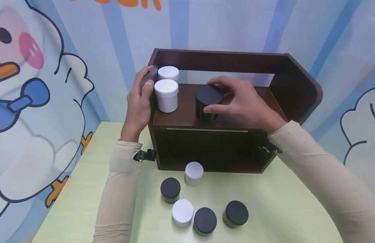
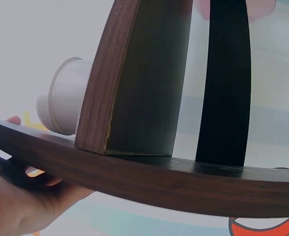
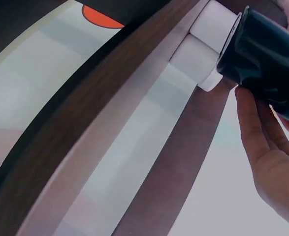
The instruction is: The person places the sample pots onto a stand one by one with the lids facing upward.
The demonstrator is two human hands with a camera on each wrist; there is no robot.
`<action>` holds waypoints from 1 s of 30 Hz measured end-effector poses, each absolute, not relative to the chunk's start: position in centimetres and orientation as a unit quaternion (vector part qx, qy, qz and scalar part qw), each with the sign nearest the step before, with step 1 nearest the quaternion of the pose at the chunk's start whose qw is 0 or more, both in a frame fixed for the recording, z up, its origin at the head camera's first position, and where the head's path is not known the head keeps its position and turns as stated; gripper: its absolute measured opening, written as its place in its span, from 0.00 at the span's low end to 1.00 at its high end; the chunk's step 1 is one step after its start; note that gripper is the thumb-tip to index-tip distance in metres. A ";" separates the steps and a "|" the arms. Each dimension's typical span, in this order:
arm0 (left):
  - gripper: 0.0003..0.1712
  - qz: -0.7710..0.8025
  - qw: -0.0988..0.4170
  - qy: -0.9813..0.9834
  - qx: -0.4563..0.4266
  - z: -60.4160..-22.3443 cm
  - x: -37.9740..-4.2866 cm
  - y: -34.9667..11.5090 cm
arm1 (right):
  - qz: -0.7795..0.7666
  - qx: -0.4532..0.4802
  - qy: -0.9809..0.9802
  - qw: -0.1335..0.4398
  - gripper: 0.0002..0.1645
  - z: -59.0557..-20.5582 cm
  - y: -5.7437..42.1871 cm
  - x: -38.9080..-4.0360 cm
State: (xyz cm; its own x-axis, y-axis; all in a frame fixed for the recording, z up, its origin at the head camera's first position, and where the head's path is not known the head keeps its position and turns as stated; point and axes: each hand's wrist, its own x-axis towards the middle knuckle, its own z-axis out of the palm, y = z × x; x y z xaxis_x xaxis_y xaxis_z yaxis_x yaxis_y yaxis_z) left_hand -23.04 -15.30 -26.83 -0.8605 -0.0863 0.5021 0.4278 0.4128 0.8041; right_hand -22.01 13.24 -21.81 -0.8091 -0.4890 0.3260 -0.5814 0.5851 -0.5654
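A dark brown two-tier wooden shelf (image 1: 216,127) stands on the table. At its left side panel, my left hand (image 1: 139,101) grips the edge, thumb towards the inside. In the left wrist view that hand (image 2: 26,201) is partly hidden behind the panel. My right hand (image 1: 240,99) holds a black lidded jar (image 1: 209,96) between thumb and fingers at the upper tier; whether its base touches the board cannot be told. Two white lidded jars, the front one (image 1: 166,96) and the rear one (image 1: 168,72), stand at the upper tier's left end.
On the pale green table (image 1: 275,209) in front of the shelf stand two white jars, one nearer the shelf (image 1: 194,172) and one nearer me (image 1: 182,212), and three black jars (image 1: 170,189), (image 1: 205,220), (image 1: 235,213). A cartoon-printed backdrop (image 1: 223,23) hangs behind.
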 end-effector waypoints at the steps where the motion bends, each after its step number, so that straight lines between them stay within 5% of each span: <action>1: 0.31 -0.530 0.241 -0.806 -0.105 -26.8 -23.0 -15.3 | 0.347 0.292 -0.889 0.062 0.38 -21.7 13.1 -22.3; 9: 0.31 -0.534 0.239 -0.805 -0.099 -26.7 -22.9 -15.6 | 0.398 0.213 -0.892 0.028 0.44 -21.2 11.6 -24.3; 30: 0.30 -0.527 0.234 -0.811 -0.096 -26.9 -23.0 -15.3 | 0.333 0.122 -0.934 0.046 0.44 -21.3 8.2 -28.8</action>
